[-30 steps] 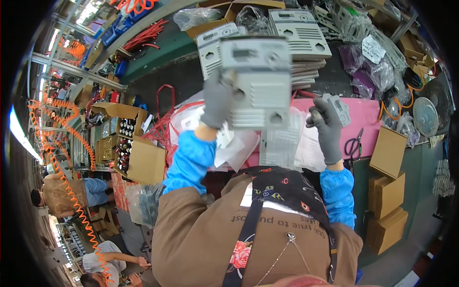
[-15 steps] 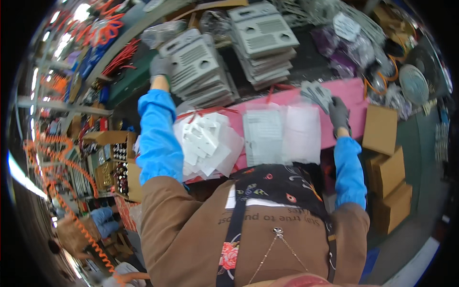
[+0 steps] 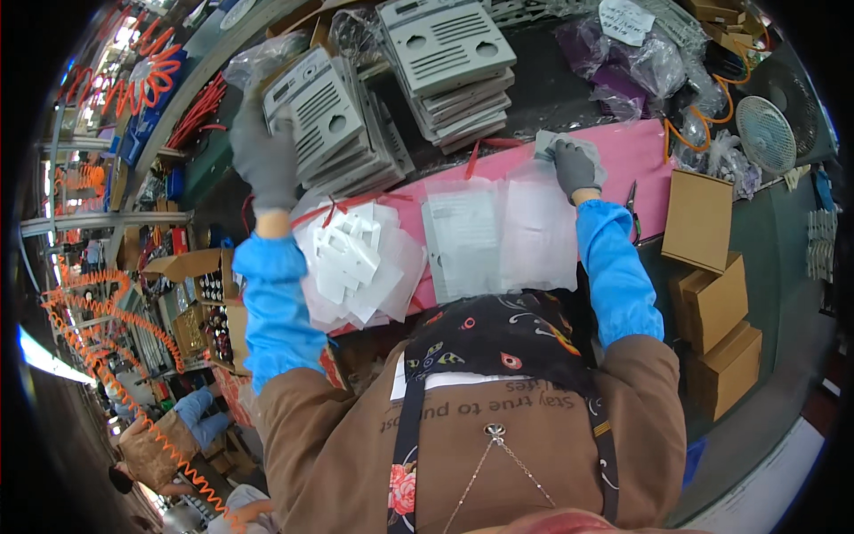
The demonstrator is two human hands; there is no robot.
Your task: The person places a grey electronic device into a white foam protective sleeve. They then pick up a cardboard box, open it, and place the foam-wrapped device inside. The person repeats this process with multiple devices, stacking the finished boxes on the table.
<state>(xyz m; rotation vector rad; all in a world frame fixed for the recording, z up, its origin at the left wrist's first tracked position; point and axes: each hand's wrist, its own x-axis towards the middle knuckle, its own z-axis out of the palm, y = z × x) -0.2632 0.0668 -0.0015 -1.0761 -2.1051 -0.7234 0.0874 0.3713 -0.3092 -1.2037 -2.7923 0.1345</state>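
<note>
Blurred by motion, my left hand (image 3: 265, 165) in a grey glove is raised at the left edge of the left stack of grey metal panels (image 3: 318, 125); its fingers are smeared. The top panel has slots and a round hole. My right hand (image 3: 576, 166), also gloved, is closed over small light-grey plates (image 3: 553, 142) at the far edge of the pink sheet (image 3: 636, 156). Nearer me lie a grey panel in a translucent sleeve (image 3: 461, 236) and a white plastic sleeve (image 3: 539, 233). A loose pile of white cut-out sheets (image 3: 351, 260) is on the left.
Another panel stack (image 3: 449, 53) stands at the back centre. Scissors (image 3: 632, 209) lie right of my right forearm. Cardboard boxes (image 3: 712, 303), a fan (image 3: 767, 133) and an orange cable (image 3: 712, 116) are to the right; plastic-wrapped purple parts (image 3: 614, 76) lie behind. Red ties (image 3: 476, 156) cross the sheet's far edge.
My left hand has come up and back from the left stack's side. My right hand has moved left onto the small grey plates, uncovering scissors. The whole view has shifted slightly.
</note>
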